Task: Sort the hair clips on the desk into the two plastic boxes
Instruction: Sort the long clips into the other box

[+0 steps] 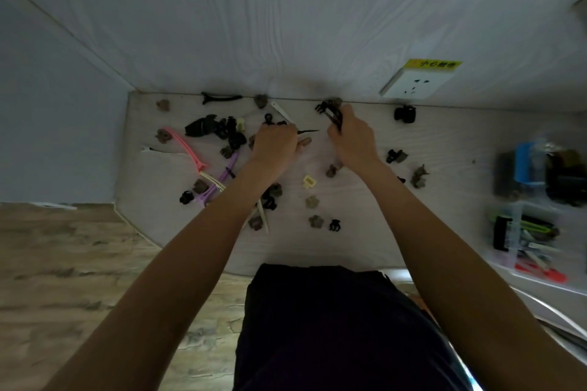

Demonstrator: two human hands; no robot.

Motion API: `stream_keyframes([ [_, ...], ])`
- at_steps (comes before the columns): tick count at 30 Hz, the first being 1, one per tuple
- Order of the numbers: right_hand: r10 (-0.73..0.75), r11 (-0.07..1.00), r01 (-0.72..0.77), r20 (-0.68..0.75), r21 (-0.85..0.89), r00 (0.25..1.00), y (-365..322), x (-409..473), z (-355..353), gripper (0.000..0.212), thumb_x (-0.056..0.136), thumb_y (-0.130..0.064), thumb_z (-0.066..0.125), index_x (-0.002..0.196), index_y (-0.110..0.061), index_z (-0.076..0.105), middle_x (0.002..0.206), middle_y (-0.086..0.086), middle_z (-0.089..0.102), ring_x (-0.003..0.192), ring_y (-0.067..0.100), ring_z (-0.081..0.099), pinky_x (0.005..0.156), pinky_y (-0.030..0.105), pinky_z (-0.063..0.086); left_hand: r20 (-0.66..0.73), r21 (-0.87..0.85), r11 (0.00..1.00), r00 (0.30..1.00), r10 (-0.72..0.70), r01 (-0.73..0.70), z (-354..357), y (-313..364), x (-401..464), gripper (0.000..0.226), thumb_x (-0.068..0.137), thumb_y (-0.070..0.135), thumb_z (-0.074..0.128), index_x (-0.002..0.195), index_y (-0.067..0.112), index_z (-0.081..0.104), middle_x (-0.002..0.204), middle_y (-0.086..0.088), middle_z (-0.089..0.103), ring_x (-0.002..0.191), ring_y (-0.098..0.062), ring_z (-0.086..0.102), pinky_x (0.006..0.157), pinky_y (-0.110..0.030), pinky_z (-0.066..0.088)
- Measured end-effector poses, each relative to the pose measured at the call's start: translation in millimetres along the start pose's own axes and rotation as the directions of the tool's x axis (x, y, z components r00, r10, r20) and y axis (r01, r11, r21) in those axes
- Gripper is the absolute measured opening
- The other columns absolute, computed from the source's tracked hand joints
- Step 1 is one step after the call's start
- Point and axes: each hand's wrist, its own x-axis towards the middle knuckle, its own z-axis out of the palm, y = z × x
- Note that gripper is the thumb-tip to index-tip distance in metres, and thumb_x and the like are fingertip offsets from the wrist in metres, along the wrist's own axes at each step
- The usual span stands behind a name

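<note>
Several hair clips lie scattered on the white desk (349, 241). My left hand (275, 144) is closed on a thin black clip (308, 131) whose tip points right. My right hand (353, 140) grips a black claw clip (330, 111) near the back wall. A long pink clip (187, 147) and a purple clip (222, 178) lie at the left. Small brown flower clips (313, 201) and black claw clips (334, 225) sit between my arms. Two clear plastic boxes stand at the right: the far box (540, 174) holds dark claw clips, the near box (524, 241) holds long clips.
A wall socket (413, 86) with a yellow label is on the back wall. A large black claw clip (405, 113) sits near it. The desk's left edge curves toward the wooden floor (63, 263). My dark clothing (333, 327) fills the bottom centre.
</note>
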Motion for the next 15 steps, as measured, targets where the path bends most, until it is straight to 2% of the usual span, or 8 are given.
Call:
stream_keyframes([
  [3, -0.054, 0.998, 0.054, 0.018, 0.018, 0.998, -7.7, 7.7, -1.4, 0.026, 0.096, -0.016, 0.040, 0.117, -0.001, 0.043, 0.083, 0.016, 0.057, 0.067, 0.025, 0.050, 0.058, 0.029, 0.030, -0.057, -0.131, 0.991, 0.998, -0.021, 0.014, -2.0, -2.9, -1.3, 0.031, 0.096, 0.032, 0.043, 0.104, 0.004, 0.053, 0.103, -0.015, 0.064, 0.095, -0.031, 0.059, 0.080, -0.037, 0.039],
  [5, -0.090, 0.995, 0.089, 0.038, 0.036, 0.995, -12.4, 12.5, -1.8, 0.024, 0.098, -0.017, 0.039, 0.114, 0.001, 0.044, 0.088, 0.022, 0.060, 0.069, 0.029, 0.053, 0.057, 0.030, 0.031, -0.135, -0.251, 0.968, 0.990, -0.048, 0.013, -3.6, -6.5, -4.1, 0.029, 0.096, 0.031, 0.043, 0.103, 0.005, 0.053, 0.098, -0.014, 0.064, 0.091, -0.031, 0.059, 0.077, -0.037, 0.038],
  [8, -0.119, 0.992, 0.116, 0.056, 0.055, 0.991, -20.4, 18.0, 0.7, 0.022, 0.098, -0.016, 0.040, 0.109, 0.002, 0.046, 0.092, 0.023, 0.059, 0.069, 0.026, 0.051, 0.058, 0.029, 0.029, -0.223, -0.467, 0.884, 0.968, -0.119, 0.001, -8.4, -12.5, -11.0, 0.029, 0.096, 0.030, 0.044, 0.098, 0.003, 0.054, 0.087, -0.014, 0.063, 0.076, -0.028, 0.058, 0.067, -0.032, 0.036],
  [10, -0.115, 0.993, 0.112, 0.069, 0.043, 0.991, -26.4, 22.4, 6.0, 0.022, 0.097, -0.015, 0.042, 0.109, 0.002, 0.046, 0.093, 0.023, 0.059, 0.071, 0.026, 0.052, 0.057, 0.028, 0.029, -0.243, -0.647, 0.762, 0.946, -0.216, 0.007, -10.6, -16.8, -18.9, 0.025, 0.096, 0.027, 0.046, 0.094, 0.004, 0.055, 0.079, -0.007, 0.059, 0.065, -0.015, 0.052, 0.059, -0.023, 0.035],
  [12, -0.116, 0.993, 0.118, 0.101, -0.009, 0.988, -33.9, 27.7, 14.8, 0.024, 0.094, -0.016, 0.046, 0.110, 0.001, 0.046, 0.095, 0.022, 0.062, 0.075, 0.026, 0.056, 0.057, 0.027, 0.030, -0.223, -0.810, 0.585, 0.908, -0.355, 0.030, -11.7, -22.2, -28.0, 0.019, 0.095, 0.026, 0.049, 0.090, 0.009, 0.055, 0.073, 0.005, 0.055, 0.061, -0.001, 0.047, 0.056, -0.012, 0.035],
  [15, -0.122, 0.982, 0.141, 0.152, -0.122, 0.981, -44.2, 33.5, 28.5, 0.032, 0.091, -0.022, 0.053, 0.116, -0.004, 0.048, 0.103, 0.017, 0.064, 0.088, 0.029, 0.061, 0.062, 0.028, 0.039, -0.149, -0.892, 0.441, 0.858, -0.492, 0.099, -11.6, -29.7, -38.4, 0.018, 0.096, 0.028, 0.048, 0.086, 0.014, 0.051, 0.068, 0.014, 0.048, 0.061, 0.002, 0.046, 0.057, -0.007, 0.035],
])
